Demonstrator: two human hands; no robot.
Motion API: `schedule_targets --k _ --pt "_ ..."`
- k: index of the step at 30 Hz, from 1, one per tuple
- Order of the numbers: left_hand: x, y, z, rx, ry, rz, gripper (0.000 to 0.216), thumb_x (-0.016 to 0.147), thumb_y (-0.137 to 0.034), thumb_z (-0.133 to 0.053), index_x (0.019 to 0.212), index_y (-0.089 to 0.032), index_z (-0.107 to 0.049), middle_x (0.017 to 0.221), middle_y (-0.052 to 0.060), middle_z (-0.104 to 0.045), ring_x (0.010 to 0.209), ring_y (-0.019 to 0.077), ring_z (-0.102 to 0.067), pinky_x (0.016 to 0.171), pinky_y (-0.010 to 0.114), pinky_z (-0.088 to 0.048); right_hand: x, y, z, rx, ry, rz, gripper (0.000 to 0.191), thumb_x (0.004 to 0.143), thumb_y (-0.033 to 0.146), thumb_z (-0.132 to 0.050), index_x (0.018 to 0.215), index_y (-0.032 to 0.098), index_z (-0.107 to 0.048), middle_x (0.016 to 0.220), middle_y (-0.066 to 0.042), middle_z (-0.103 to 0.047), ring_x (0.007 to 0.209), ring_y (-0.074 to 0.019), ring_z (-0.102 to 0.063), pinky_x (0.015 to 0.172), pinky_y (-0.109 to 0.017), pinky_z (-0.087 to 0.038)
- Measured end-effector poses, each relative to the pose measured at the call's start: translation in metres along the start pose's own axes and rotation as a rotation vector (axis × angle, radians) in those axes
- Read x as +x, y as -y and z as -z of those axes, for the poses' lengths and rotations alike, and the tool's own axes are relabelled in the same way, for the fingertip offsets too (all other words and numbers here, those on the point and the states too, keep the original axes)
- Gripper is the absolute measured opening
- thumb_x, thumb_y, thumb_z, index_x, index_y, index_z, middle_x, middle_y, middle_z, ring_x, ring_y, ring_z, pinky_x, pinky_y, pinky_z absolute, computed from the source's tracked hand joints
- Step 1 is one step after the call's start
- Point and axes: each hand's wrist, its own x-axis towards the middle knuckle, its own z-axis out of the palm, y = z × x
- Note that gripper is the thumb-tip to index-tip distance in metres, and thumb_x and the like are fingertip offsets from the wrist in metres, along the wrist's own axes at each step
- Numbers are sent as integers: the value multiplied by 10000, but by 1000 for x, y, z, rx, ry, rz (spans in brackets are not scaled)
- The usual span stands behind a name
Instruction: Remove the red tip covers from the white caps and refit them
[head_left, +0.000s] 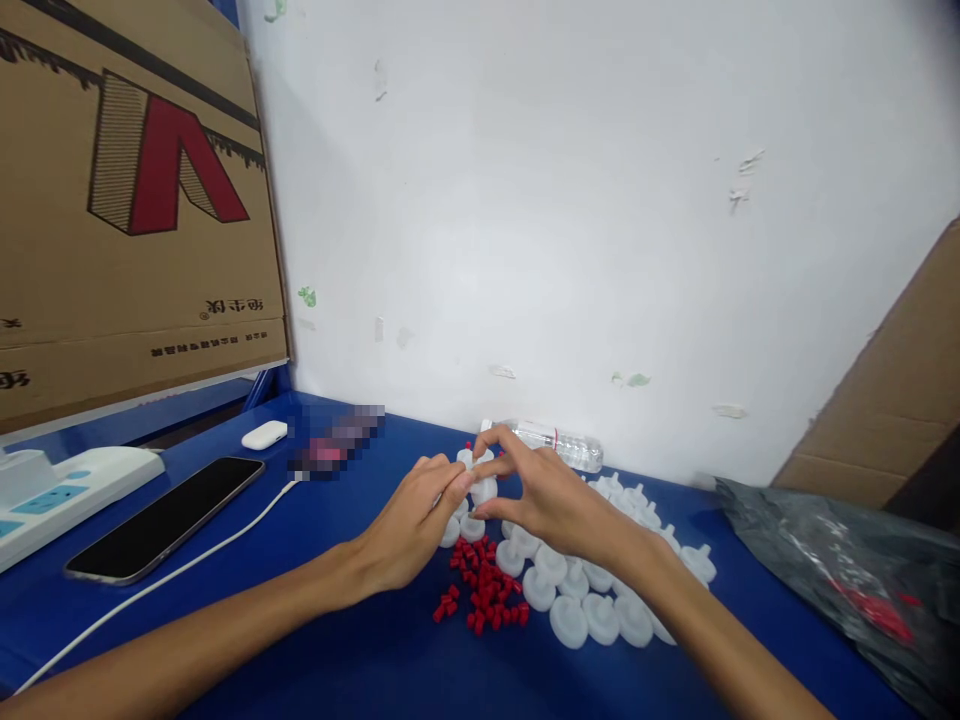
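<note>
My right hand (pixel 536 490) curves its thumb and fingers around a white round plastic piece with a stem (pixel 484 491). My left hand (pixel 412 515) meets it there, thumb pressed against the fingers. Whatever lies between the left fingertips is hidden. Just below the hands is a loose pile of small red caps (pixel 487 585). To the right, partly behind my right forearm, spreads a heap of similar white stemmed discs (pixel 570 620). Several more white pieces (pixel 471 527) sit beneath and behind my hands, and a bit of red shows on one at the back.
A clear plastic bottle (pixel 577 450) lies against the wall. On the left are a black phone (pixel 165 520), a white cable (pixel 187 570), a power strip (pixel 82 490), a white earbud case (pixel 264 434) and a blurred device (pixel 337 440). A grey plastic bag (pixel 832 570) lies right.
</note>
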Motion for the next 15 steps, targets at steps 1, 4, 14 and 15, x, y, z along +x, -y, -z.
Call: schedule_targets --k 1,4,14,15 --pt "0 2 -1 -54 -7 33 488 1086 -449 -280 687 -203 -420 660 -25 -441 661 164 -381 669 314 -322 0 0 0 -9 -8 14 367 934 288 -673 1198 331 -423 1137 10 -765 646 -165 -625 684 -331 -489" --pt "2 6 -7 -207 -27 128 506 1082 -507 -230 685 -218 -351 611 -49 -310 577 135 -293 557 280 -287 2 5 -3 -183 -41 115 327 964 235 -633 1217 302 -437 1170 -31 -738 907 -214 -697 755 -331 -511" --pt "-2 -12 -2 -327 -199 131 474 1091 -439 -165 665 -241 -233 606 -41 -289 584 145 -297 582 297 -342 7 -38 6 -459 -260 -41 182 966 134 -498 1088 237 -583 942 -84 -711 918 -265 -655 753 -368 -482" --pt "-3 -15 0 -304 -185 100 475 1093 -410 -159 659 -237 -242 602 -37 -306 587 149 -309 597 307 -346 5 -48 10 -460 -297 -93 170 974 183 -521 1125 231 -582 905 -79 -709 855 -265 -659 727 -372 -480"
